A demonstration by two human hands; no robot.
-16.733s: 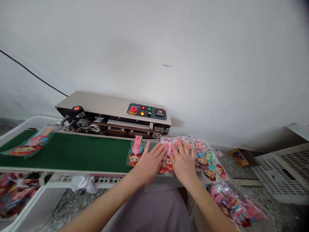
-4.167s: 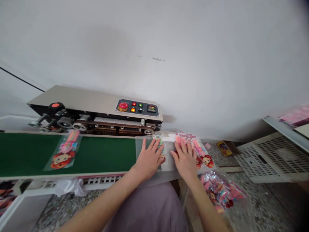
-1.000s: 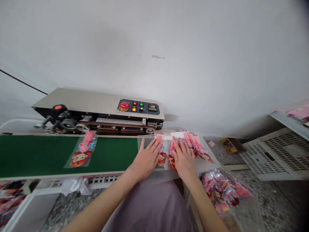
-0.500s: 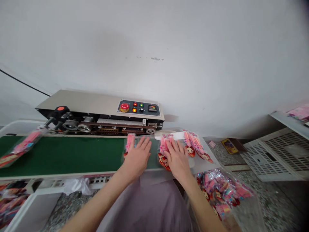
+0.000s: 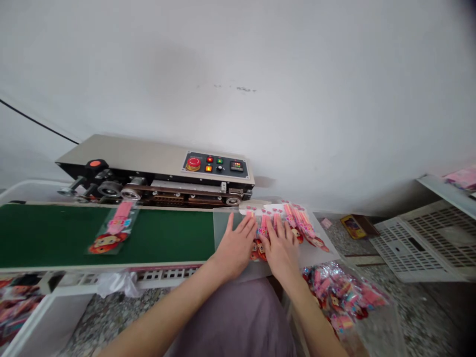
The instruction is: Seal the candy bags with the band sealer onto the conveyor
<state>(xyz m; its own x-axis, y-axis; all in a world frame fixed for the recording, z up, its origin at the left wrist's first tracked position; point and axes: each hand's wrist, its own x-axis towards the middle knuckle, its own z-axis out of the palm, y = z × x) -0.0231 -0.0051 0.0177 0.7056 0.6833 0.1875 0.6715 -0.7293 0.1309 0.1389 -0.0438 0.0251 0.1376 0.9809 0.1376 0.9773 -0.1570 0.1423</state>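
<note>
My left hand (image 5: 236, 248) lies with fingers stretched out over clear-bagged packets on the clear sheet at the belt's right end. Beside it, my right hand (image 5: 281, 248) rests fingers apart on the same group of packets. Each packet (image 5: 262, 230) has pink strips at the top and a red-haired cartoon face at the bottom. Fingers hide parts of them. More such packets (image 5: 305, 223) overlap to the right of my right hand. A single packet (image 5: 113, 228) lies tilted on the green conveyor belt (image 5: 174, 238), below the rollers of the sealing machine (image 5: 148, 158).
A lit control panel (image 5: 215, 164) with a red stop button faces me. At lower right a clear bag (image 5: 345, 292) holds many loose packets. A white crate (image 5: 420, 243) and a small box (image 5: 353, 225) are further right. A white bin (image 5: 55, 317) stands at lower left.
My left hand has moved right, off the belt packet and onto the group beside my right hand. A packet now lies mid-left on the belt; the one at its left end is gone.
</note>
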